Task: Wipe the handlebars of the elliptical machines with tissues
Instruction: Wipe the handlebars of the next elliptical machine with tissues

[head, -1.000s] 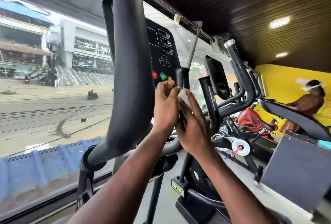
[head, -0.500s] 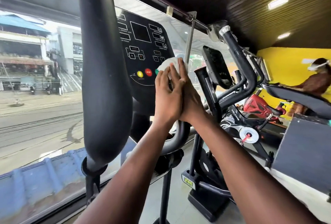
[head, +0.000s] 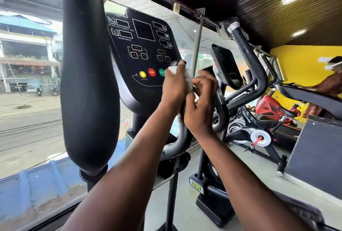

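The tissue [head: 186, 78] is up in the middle of my view, white and crumpled, wrapped against the upright end of the inner handlebar [head: 182, 136], right in front of the console [head: 144, 51]. My left hand [head: 174, 86] has its grip curled round tissue and bar together, fingers folded over the top of the bar, whose black tip just peeks out above them. My right hand [head: 200, 105] sits just beside it on the right, a little lower, touching the same bar; its grip is half curled, fingertips pinching at the tissue's right edge, thumb raised. The two hands touch each other.

Below the hands the handlebar bends down and left to its joint on the machine's post. Behind them the console shows a yellow, a red and a green button in a row, the green one partly hidden by my left hand. Near me on the left, the big padded swing arm [head: 87, 82] fills the frame top to bottom. Far left, through the window [head: 27, 101], a street and buildings. To the right stands a second elliptical [head: 246, 75] with its own black bars, then a spin bike [head: 259, 132] with a red seat part, and far right a person [head: 331, 81] against a yellow wall.
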Motion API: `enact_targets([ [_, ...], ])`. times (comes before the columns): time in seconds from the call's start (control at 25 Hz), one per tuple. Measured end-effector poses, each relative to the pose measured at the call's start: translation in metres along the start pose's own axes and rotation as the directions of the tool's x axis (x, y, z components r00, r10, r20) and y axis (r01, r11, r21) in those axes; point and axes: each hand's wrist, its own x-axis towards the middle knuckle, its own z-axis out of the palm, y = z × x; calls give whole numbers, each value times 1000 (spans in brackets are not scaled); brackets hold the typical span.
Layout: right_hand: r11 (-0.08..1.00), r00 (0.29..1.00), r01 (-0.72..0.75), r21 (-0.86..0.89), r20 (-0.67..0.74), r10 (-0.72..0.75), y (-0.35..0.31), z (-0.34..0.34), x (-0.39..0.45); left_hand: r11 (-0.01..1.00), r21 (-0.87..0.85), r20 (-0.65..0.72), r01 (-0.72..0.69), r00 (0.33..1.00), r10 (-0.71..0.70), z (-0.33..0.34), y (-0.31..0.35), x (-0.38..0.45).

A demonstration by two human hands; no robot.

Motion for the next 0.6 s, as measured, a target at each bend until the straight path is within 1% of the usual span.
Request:
enact_targets([
  [0.04,998,997,-60,14,-51,61,2,0,-1,995,72,-17,-67,998,68,-1,-1,-6],
  [0.12,969,967,-234,72,-82,240,4,0,-1,954,240,-1,-178,983,183,-5,-12,-23],
  [0.2,911,918,-389,136,-21,395,8,3,1,915,315,65,-252,968,244,-16,-31,-49],
  [0.24,861,882,-469,195,48,469,12,6,1,908,317,96,-275,961,258,-21,-44,-66],
  [0.28,778,826,-563,280,152,543,15,8,3,896,331,118,-297,955,273,-26,-58,-82],
  [0.32,660,750,-661,356,283,598,15,10,6,871,362,131,-331,943,304,-31,-70,-97],
  [0.36,559,677,-736,383,397,620,15,10,10,833,407,143,-376,926,348,-34,-81,-108],
  [0.4,530,626,-778,338,491,605,15,9,12,795,439,163,-419,907,388,-39,-91,-116],
  [0.44,566,599,-783,257,557,575,14,7,13,761,459,192,-458,888,419,-44,-100,-120],
  [0.48,622,591,-762,182,588,552,13,5,13,726,469,228,-503,863,451,-50,-106,-122],
  [0.52,667,606,-730,148,590,533,13,4,12,701,469,255,-537,842,475,-57,-110,-124],
  [0.56,679,618,-719,145,579,531,9,3,11,726,447,255,-523,852,457,-63,-112,-123],
  [0.6,674,625,-723,150,557,546,7,2,9,796,396,224,-457,889,399,-65,-109,-123],
])
